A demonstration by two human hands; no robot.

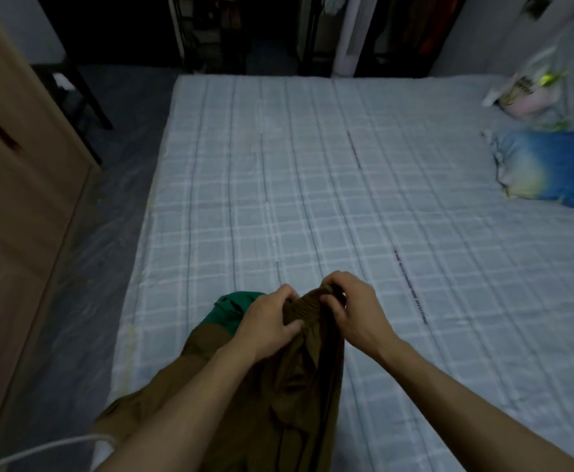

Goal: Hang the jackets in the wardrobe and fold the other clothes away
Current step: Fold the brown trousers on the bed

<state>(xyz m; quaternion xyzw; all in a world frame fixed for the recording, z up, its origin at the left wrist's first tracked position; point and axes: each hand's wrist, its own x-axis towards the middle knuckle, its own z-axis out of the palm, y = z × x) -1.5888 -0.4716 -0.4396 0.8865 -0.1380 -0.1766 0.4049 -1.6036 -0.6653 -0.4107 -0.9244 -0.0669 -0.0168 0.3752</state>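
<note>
A brown garment (299, 396) with a ribbed elastic band hangs from both my hands at the near edge of the bed (313, 185). My left hand (268, 321) grips the band's left side, and my right hand (353, 311) pinches its right side. The cloth drapes down toward me and over the bed's near left corner. A green garment (231, 310) lies on the bed just left of my left hand, partly hidden under the brown cloth.
A blue and yellow pillow (547, 168) and a plastic bag (530, 86) sit at the bed's right side. A wooden wardrobe door (13, 199) stands at the left. A dark open wardrobe (244, 28) lies beyond the bed. A white cable (40, 451) crosses bottom left.
</note>
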